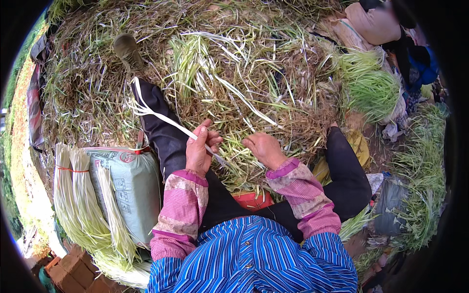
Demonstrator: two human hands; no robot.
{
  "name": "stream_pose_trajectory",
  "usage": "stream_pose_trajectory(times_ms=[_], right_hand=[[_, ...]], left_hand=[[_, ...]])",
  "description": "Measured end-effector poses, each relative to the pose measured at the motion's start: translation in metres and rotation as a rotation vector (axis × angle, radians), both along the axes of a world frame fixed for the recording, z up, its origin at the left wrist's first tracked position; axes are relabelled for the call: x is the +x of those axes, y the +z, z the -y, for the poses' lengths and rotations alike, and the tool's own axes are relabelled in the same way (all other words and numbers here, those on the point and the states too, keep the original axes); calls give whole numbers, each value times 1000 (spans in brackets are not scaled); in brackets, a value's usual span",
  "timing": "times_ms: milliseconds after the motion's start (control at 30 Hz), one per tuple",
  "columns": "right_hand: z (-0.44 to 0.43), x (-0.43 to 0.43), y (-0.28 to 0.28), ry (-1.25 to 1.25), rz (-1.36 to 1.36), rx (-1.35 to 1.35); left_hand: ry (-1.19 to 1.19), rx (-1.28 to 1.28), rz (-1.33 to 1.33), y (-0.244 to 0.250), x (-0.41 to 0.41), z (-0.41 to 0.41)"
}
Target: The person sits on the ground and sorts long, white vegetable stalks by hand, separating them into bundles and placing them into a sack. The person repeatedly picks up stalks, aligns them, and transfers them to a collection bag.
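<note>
My left hand (200,150) grips a long white vegetable stalk (166,120), like a blanched chive or young leek. Its forked leaf end reaches over my left trouser leg, and the other end points down to the right past my fingers. Apart from it, my right hand (266,148) is curled with its fingers together; nothing shows in it. Below both hands lie loose green and white trimmings (238,146). Further out on the litter, between my legs, are a loose heap of pale green stalks (190,62) and a long white stalk (249,104).
Left of me, bundles of pale stalks (78,183), some tied in red, lean on a stuffed pale green sack (135,186). Bricks (73,269) lie behind them. Cut greens (373,88) are piled at right, near another person (421,62). A red object (253,200) lies between my thighs.
</note>
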State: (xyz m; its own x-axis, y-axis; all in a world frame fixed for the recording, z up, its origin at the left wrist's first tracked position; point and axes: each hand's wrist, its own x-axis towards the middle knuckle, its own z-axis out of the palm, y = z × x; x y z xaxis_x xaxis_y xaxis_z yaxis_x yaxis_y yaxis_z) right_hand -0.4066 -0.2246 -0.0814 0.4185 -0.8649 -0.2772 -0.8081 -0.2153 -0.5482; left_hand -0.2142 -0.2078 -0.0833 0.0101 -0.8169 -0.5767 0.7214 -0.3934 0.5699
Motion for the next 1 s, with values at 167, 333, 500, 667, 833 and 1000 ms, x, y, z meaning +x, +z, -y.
stream_pose_trajectory(times_ms=[167,333,500,667,833,1000], right_hand=[[82,-40,-29,-6,-467,15],[92,-73,-47,-10,-377,295],[79,-82,-61,-125,0,373],[56,-80,-52,-239,-95,52],[19,-103,-86,-114,-189,-258],[20,-104,-104,-158,-191,-349]], left_hand=[[-166,114,-104,-46,-55,32],[-223,299,-99,-84,-128,56],[-189,317,-12,-90,-146,62],[-77,240,132,-78,-140,54],[19,-57,294,-36,-135,51],[227,-168,337,0,-80,58]])
